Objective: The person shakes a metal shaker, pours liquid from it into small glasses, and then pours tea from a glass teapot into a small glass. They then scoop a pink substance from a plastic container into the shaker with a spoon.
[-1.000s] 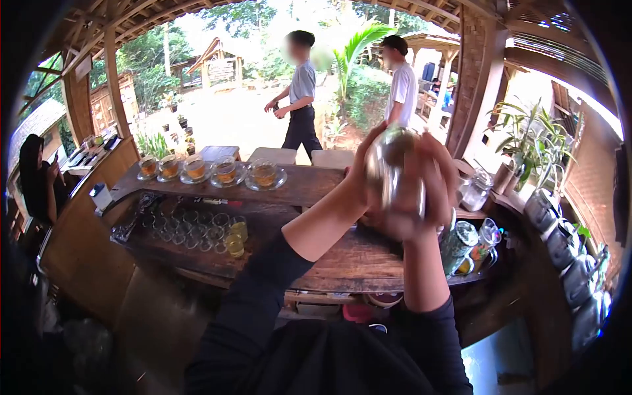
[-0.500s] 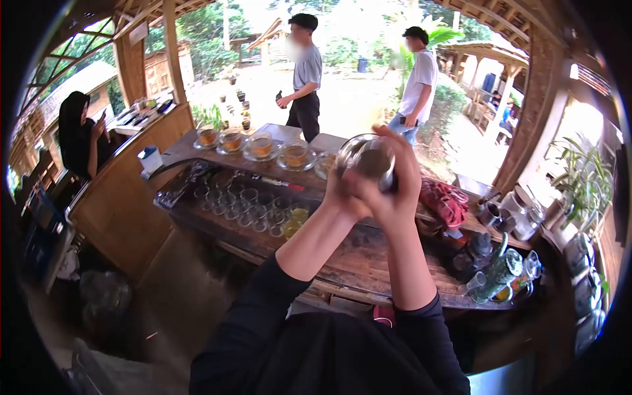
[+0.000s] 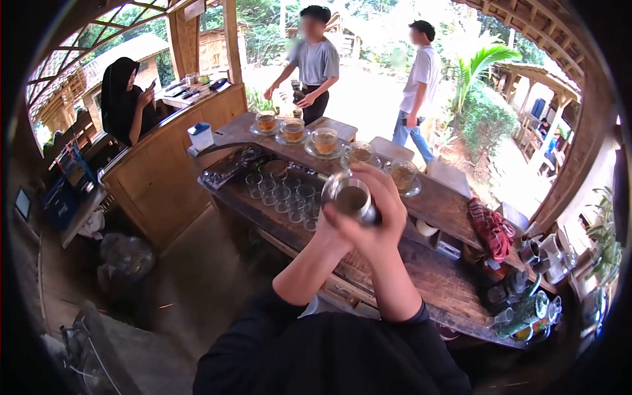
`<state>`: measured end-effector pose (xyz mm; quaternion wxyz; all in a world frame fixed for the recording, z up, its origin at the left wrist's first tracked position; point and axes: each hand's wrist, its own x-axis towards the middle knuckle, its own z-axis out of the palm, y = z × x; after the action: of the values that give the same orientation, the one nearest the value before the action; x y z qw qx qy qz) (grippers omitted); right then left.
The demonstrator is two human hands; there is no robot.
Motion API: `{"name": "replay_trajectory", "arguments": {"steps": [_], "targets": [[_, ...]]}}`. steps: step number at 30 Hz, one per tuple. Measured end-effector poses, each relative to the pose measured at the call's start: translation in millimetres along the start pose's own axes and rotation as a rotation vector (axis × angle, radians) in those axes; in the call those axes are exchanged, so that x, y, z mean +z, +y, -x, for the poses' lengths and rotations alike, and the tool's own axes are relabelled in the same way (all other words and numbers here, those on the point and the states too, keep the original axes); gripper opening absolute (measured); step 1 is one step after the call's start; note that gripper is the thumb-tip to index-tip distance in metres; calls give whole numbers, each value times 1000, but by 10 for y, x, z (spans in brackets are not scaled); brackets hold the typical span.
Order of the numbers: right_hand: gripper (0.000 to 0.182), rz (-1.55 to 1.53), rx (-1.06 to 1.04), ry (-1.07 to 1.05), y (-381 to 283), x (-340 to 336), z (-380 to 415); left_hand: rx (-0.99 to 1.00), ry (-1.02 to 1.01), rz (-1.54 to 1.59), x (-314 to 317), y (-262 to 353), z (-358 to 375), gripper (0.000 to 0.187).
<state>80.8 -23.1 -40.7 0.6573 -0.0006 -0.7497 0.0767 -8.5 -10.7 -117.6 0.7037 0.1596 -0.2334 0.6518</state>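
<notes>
Both my hands are wrapped round a shiny metal shaker (image 3: pixel 352 199), held up over the wooden counter with its round end facing me. My left hand (image 3: pixel 334 227) is closed on its near left side, while my right hand (image 3: pixel 385 210) curls over its top and right side. Just beyond the shaker stand several glass cups of amber drink (image 3: pixel 324 141) on saucers, along the raised ledge. Left of my hands, several small clear glasses (image 3: pixel 268 191) are grouped on the dark lower counter. Part of the shaker is hidden by my fingers.
A red cloth (image 3: pixel 490 230) lies on the ledge at right. Near it are a dark kettle (image 3: pixel 505 289) and a green patterned pitcher (image 3: pixel 526 315). A white tub (image 3: pixel 201 136) sits at the left end. Two people are beyond the counter; another person (image 3: pixel 125 102) holds a phone.
My view has turned left, so the counter appears farther right. The shaker and both hands are lower in view. The person in grey now faces the counter, one arm out.
</notes>
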Motion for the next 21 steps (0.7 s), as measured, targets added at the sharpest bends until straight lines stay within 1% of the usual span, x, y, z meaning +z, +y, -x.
{"name": "replay_trajectory", "arguments": {"steps": [1,2,3,4,5,6,7,8,9,10,11,12,13,14,15,16,17,18,19,20,21], "targets": [[56,23,-64,-4,-78,-11,-76,6,-11,-8,97,115,17,50],[56,-131,-181,-138,-300,-82,-111,-178,115,-79,438,209,87,56],[35,-151,-325,-136,-550,-118,-172,-357,258,-144,641,261,179,70],[17,-172,-460,-130,-718,-97,-195,-513,-63,231,642,240,309,85],[17,-184,-454,-127,-732,-25,-166,-300,-394,-129,608,242,248,90],[16,-231,-522,-105,-718,47,-135,-76,-719,-494,583,270,137,96],[14,-276,-588,-85,-696,112,-84,-129,-658,-566,625,390,157,88],[12,-320,-651,-65,-673,171,-10,-213,-465,-434,638,446,240,84],[15,-262,-506,-73,-533,290,20,-238,-192,-325,600,527,327,81],[19,-202,-361,-84,-302,444,37,-216,-65,-281,530,594,349,78],[32,-130,-217,-206,-122,533,25,-165,-3,-222,411,644,347,75],[40,-120,-77,-158,-13,605,8,-76,56,-163,237,688,331,72],[39,-161,-34,-51,-103,598,11,-18,78,-104,223,642,348,69],[38,-200,0,58,-189,567,-33,-19,99,-40,261,634,382,67],[38,-197,-9,64,-312,492,-92,-78,94,14,537,538,419,65],[31,-222,-256,79,-518,378,-101,-176,41,171,865,403,477,63],[24,-249,-498,89,-718,274,-80,-166,183,-295,1066,374,536,70],[18,-279,-740,100,-812,227,-63,-373,-259,-127,958,446,486,89],[18,-288,-742,101,-801,219,-55,-284,-537,-223,857,432,395,94],[35,-257,-791,11,-771,211,-36,-193,-815,-320,817,406,297,99],[54,-223,-835,-79,-741,217,5,-240,-658,-316,770,547,333,94]]}}
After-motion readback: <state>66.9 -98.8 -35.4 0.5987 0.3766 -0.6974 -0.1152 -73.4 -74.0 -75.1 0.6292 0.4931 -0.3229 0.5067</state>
